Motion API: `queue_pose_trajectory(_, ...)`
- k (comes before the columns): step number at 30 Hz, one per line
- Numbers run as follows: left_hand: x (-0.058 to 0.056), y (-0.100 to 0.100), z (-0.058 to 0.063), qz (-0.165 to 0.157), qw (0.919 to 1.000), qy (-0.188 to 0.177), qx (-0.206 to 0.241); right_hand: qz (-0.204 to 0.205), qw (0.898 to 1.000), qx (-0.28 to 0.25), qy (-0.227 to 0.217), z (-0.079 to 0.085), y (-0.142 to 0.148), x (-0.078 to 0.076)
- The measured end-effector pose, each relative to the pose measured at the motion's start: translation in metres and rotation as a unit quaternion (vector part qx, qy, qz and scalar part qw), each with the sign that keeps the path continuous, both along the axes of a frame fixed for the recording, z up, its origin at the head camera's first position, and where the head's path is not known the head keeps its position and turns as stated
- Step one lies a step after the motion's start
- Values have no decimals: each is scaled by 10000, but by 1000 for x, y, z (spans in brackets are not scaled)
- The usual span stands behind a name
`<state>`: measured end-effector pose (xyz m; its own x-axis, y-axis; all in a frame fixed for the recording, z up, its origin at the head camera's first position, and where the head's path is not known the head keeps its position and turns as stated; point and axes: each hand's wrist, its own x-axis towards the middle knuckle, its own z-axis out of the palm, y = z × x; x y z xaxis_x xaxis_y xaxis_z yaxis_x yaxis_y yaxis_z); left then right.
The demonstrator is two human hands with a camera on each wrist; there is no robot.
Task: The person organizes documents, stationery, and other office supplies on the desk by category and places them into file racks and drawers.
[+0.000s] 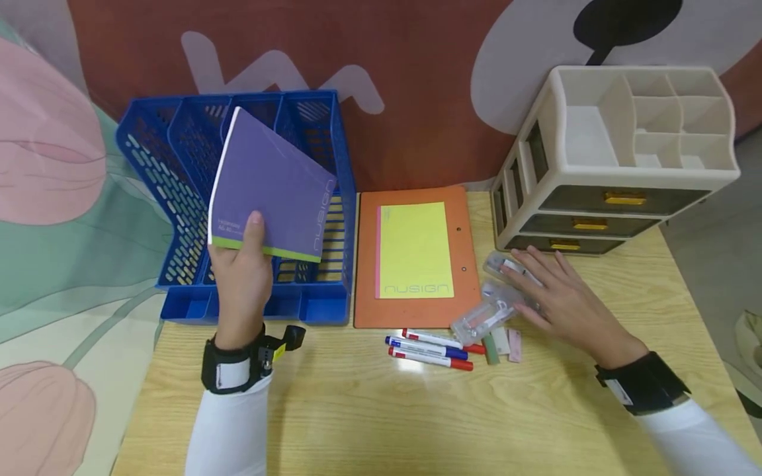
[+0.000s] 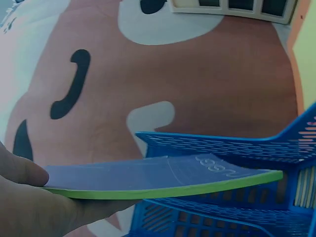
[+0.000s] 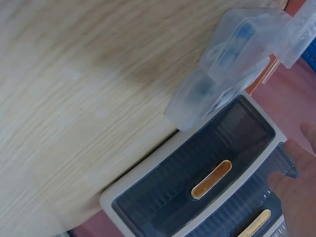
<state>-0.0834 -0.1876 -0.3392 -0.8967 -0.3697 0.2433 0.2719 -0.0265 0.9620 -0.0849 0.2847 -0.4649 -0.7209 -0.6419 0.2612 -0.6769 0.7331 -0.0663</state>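
"And the left side, what's happening there?"

"Here's my left hand (image 1: 244, 284), up over the blue rack (image 1: 327, 307), and it has the purple notebook (image 1: 270, 178) pinched! My thumb (image 1: 254, 228) presses on the cover, near the green strip at the bottom, with fingers underneath. The left wrist view catches it almost edge-on, bowed slightly, right across the rack's slotted walls."

"Is it touching the rack?"

"I can't tell! The notebook is in front of the slots from above, and that's all I can call."

"Over to the right, then!"

"My right hand (image 1: 565, 307) has its fingers straight and a little spread, gripping nothing. They hover by the clear plastic cases (image 1: 485, 320); whether a fingertip brushes one, I can't say. Just behind the cases stands the white drawer unit (image 1: 649, 173), dark fronts, gold handles, little compartments on top."

"And in the middle?"

"What a line-up! The orange board (image 1: 417, 315) lies flat just beside the rack, with the yellow notebook (image 1: 417, 254) on it, pink along its left edge. Nearer me on the table (image 1: 357, 410), three markers (image 1: 425, 348) lie close together, two red caps and one blue. At their right sit small erasers (image 1: 514, 345) in green, white and pink."
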Motion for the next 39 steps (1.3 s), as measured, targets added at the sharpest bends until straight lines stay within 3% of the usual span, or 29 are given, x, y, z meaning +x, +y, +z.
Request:
queue_pose_trajectory(6, -13, 0, -6, 127, 9976, -435, -517, -128, 9998, 145, -73, -2, 8, 8)
queue_pose_trajectory(10, -23, 1, -10, 15, 9963, -448, -728, -218, 9995, 176, -153, -3, 14, 12)
queue_pose_trajectory(17, -43, 0, -17, -220, 9957, -532, -725, -314, 9992, 47, -235, -5, 22, 18)
queue_pose_trajectory(23, -58, 3, -22, -207, 9933, -730, -877, -390, 9991, -118, -124, -10, 32, 22)
queue_pose_trajectory(27, -66, 5, -28, -182, 9905, -683, -1183, -485, 9984, -229, -197, -13, 36, 24)
queue_pose_trajectory(32, -73, 12, -36, -388, 9842, -297, -1700, -608, 9970, -286, -376, -13, 38, 30)
queue_pose_trajectory(35, -77, 17, -40, -513, 9831, -142, -1749, -662, 9964, -219, -473, -11, 36, 32)
queue_pose_trajectory(39, -82, 20, -45, -572, 9837, -201, -1690, -704, 9960, -149, -531, -8, 32, 33)
